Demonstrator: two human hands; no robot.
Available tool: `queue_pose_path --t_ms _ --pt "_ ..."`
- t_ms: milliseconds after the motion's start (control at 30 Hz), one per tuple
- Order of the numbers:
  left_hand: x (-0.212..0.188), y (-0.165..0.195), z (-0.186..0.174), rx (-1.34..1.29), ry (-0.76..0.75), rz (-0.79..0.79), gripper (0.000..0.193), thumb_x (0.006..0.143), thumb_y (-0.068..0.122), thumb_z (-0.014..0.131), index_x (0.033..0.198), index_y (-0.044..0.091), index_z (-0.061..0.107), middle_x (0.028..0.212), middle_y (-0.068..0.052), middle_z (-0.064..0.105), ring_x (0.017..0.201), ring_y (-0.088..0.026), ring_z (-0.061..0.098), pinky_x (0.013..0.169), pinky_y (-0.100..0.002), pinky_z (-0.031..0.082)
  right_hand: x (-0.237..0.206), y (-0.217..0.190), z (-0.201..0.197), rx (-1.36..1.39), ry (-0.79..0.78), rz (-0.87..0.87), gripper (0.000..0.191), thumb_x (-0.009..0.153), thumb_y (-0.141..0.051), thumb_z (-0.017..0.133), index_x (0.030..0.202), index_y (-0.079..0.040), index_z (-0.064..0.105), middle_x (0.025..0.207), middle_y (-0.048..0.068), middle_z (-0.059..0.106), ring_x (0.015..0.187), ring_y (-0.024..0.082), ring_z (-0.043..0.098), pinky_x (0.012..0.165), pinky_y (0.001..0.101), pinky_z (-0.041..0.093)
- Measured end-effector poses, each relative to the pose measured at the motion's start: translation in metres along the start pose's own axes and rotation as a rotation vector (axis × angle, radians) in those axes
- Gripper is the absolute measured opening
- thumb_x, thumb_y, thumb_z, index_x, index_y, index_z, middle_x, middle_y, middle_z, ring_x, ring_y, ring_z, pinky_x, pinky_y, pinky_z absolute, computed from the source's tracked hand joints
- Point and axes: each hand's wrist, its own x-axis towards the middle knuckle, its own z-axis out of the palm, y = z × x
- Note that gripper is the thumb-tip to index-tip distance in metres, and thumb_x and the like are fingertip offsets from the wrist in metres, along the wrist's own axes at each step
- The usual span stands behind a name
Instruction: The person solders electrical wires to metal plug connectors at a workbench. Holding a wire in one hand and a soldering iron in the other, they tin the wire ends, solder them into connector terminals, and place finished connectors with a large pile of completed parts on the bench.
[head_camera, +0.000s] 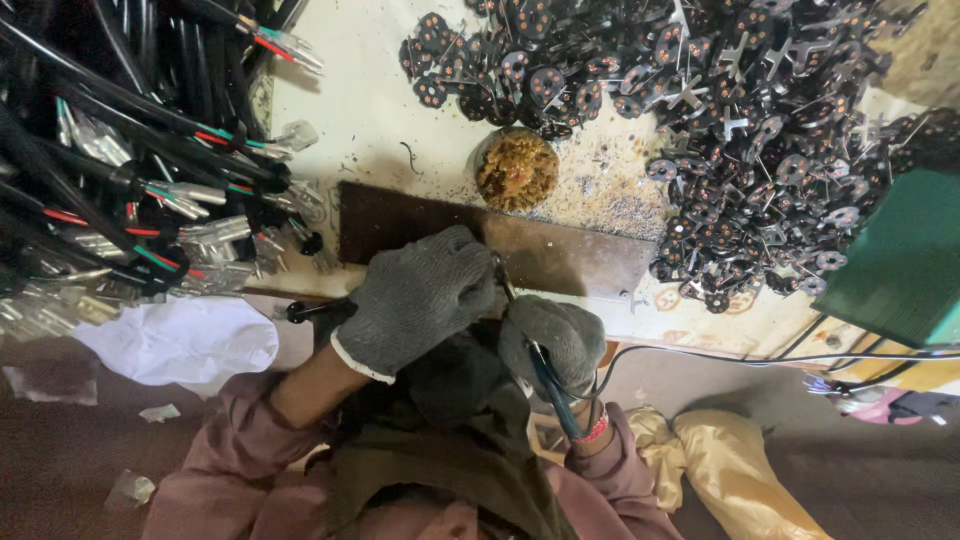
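Both my hands wear grey knit gloves and meet at the near edge of a dark brown board (560, 255). My left hand (415, 295) is closed over a black cable end, pressing it at the board's edge. My right hand (555, 335) grips a soldering iron (550, 385) with a blue-black handle, whose tip points up between the two gloves. The joint itself is hidden by my fingers. A small round tin of brownish-yellow flux (516, 170) stands just beyond the board.
A heap of black cables (110, 170) with stripped coloured wires and metal terminals fills the left. Several small round black discs with pins (740, 130) are piled at the back and right. A green box (895, 260) sits at right; white cloth (180, 340) lies at left.
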Motion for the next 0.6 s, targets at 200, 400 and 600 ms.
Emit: queue_pose_path --t_ms 200,400,600 --pt "-0.0020 -0.0011 -0.0003 -0.027 -0.020 -0.011 0.014 0.090 0.020 0.072 0.090 0.012 0.061 0.086 -0.010 0.059 0.073 -0.034 0.064 0.059 -0.048 0.051 -0.0098 0.0003 -0.0016 0.119 0.007 0.131 0.039 0.077 0.001 0.079 0.114 -0.003 0.066 0.094 0.013 0.074 0.080 0.027 0.075 0.073 0.0349 0.060" --pt "-0.0008 -0.0009 0.0010 0.013 0.043 0.039 0.013 0.090 0.020 0.071 0.091 0.013 0.061 0.087 -0.010 0.060 0.072 -0.034 0.065 0.058 -0.048 0.051 -0.0097 0.0037 -0.0009 -0.070 0.034 0.016 0.035 0.077 -0.001 0.083 0.108 -0.004 0.067 0.099 0.014 0.075 0.087 0.032 0.076 0.078 0.0381 0.061" --pt "0.0013 0.0015 -0.0007 -0.022 -0.048 -0.051 0.014 0.085 0.023 0.072 0.084 0.015 0.061 0.084 -0.008 0.060 0.068 -0.032 0.065 0.055 -0.047 0.051 -0.0086 0.0077 -0.0030 -0.052 0.023 -0.015 0.036 0.075 -0.004 0.085 0.107 -0.003 0.067 0.098 0.015 0.074 0.084 0.032 0.076 0.073 0.0385 0.060"
